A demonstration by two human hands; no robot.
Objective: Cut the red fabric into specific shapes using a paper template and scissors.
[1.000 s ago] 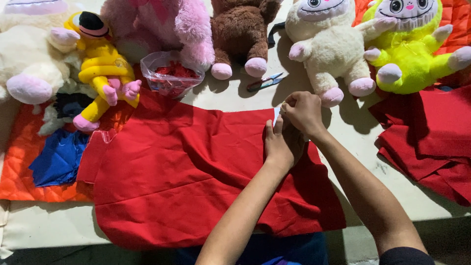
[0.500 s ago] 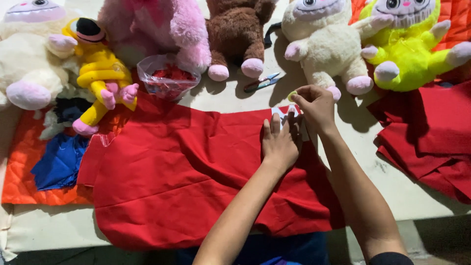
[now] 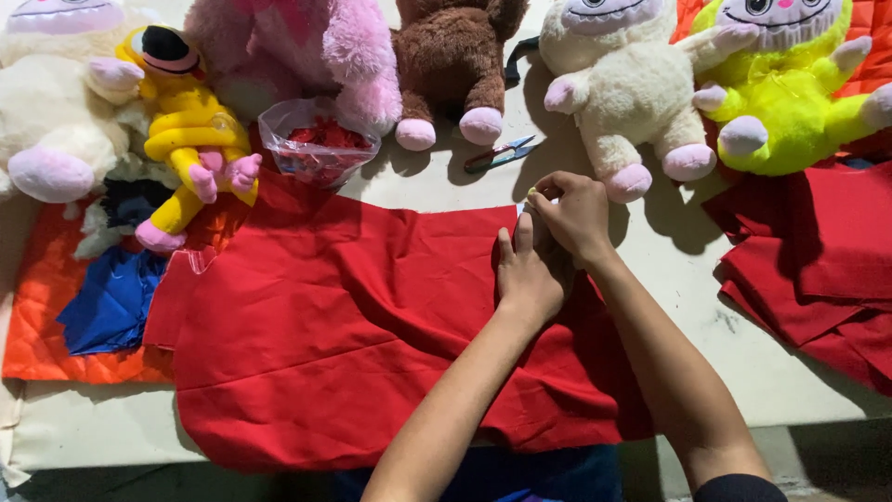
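Observation:
A large red cloth (image 3: 344,316) lies spread on the pale table (image 3: 446,186). My left hand (image 3: 528,270) lies on its upper right part, fingers pointing toward the far corner. My right hand (image 3: 571,209) sits just above it at that corner, fingers pinched on a small pale piece (image 3: 531,193) at the cloth's edge. What exactly that piece is stays too small to tell.
Plush toys line the far edge: cream (image 3: 46,121), yellow (image 3: 186,139), pink (image 3: 288,46), brown (image 3: 451,65), white (image 3: 623,93), lime (image 3: 790,84). A clear bag of red bits (image 3: 316,144) and small snips (image 3: 502,153) lie near. Folded red cloth (image 3: 818,270) at right; orange quilted cloth (image 3: 56,316) and blue cloth (image 3: 111,297) at left.
Both hands stayed at the cloth's far right corner. The right hand lifted slightly away from the corner, then came back down onto it beside the left fingers.

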